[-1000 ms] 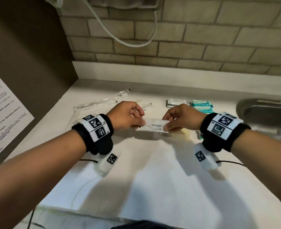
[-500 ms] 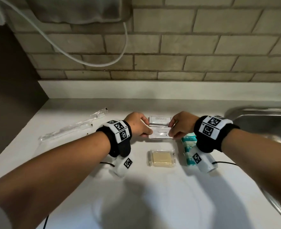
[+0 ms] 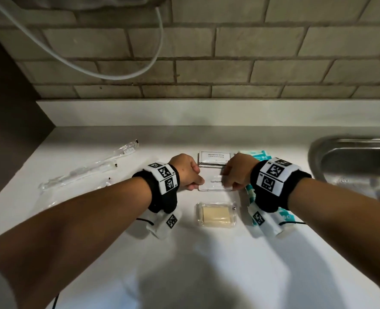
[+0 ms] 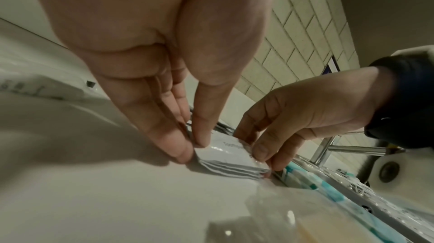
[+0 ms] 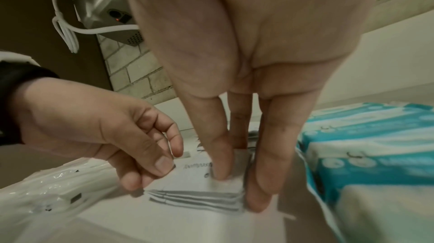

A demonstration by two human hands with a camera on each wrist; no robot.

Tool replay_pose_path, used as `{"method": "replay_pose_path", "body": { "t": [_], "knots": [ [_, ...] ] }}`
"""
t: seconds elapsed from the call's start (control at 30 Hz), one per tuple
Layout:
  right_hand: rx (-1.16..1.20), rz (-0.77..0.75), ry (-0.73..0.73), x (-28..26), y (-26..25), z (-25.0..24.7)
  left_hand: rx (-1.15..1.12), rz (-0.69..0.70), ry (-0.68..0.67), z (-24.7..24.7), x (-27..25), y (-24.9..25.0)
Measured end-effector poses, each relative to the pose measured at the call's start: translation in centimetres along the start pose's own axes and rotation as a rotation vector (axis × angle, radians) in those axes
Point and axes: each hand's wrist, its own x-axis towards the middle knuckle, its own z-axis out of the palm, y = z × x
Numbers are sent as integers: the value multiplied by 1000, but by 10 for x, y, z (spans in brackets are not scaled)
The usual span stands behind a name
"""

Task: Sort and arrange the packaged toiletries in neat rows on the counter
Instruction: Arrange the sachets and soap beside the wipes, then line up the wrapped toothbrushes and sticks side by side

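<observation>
A small stack of white toothpaste sachets [image 3: 213, 182] [image 4: 232, 158] [image 5: 195, 185] lies flat on the white counter [image 3: 184, 253], between the shampoo sachets [image 3: 214, 157] behind it and a wrapped bar of soap [image 3: 215, 216] in front. My left hand [image 3: 198, 182] [image 4: 196, 149] pinches the stack's left end between thumb and fingers. My right hand [image 3: 227, 185] [image 5: 237, 185] pinches its right end, thumb on top. Teal tissue packs [image 3: 257, 155] [image 5: 375, 154] lie just right of the stack, partly under my right wrist.
Wrapped toothbrushes [image 3: 91, 170] lie scattered at the left of the counter. A steel sink [image 3: 358, 163] is set in at the right. The tiled wall [image 3: 207, 63] with a white cable [image 3: 117, 72] stands behind. A dark panel [image 3: 10, 130] closes the left side.
Both hands carried the toothpaste sachets away from me and set them down between the shampoo sachets and the soap. Over the last half second they have hardly moved.
</observation>
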Motion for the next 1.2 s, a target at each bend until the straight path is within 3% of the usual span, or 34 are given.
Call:
{"method": "replay_pose_path", "body": {
  "t": [0.4,0.5,0.63,0.77,0.93,1.07,1.2],
  "knots": [
    [-30,-36,-38,-3,0,-2,41,50,-48,-5,0,-4],
    [-120,-71,21,-14,-7,-10,29,79,-55,-14,-5,-2],
    [-162,-195,136,-34,-27,-21,85,166,67,-52,-15,-1],
    [-52,-328,111,-42,-64,-11,187,239,244,-115,-23,-14],
    [-83,-498,19,-39,-120,28,419,184,411,-175,-14,-53],
    [-250,-555,1,-26,-149,57,632,80,377,-196,-1,-88],
    [-462,-529,-40,-17,-155,76,670,38,291,-198,11,-110]
  ]
}}
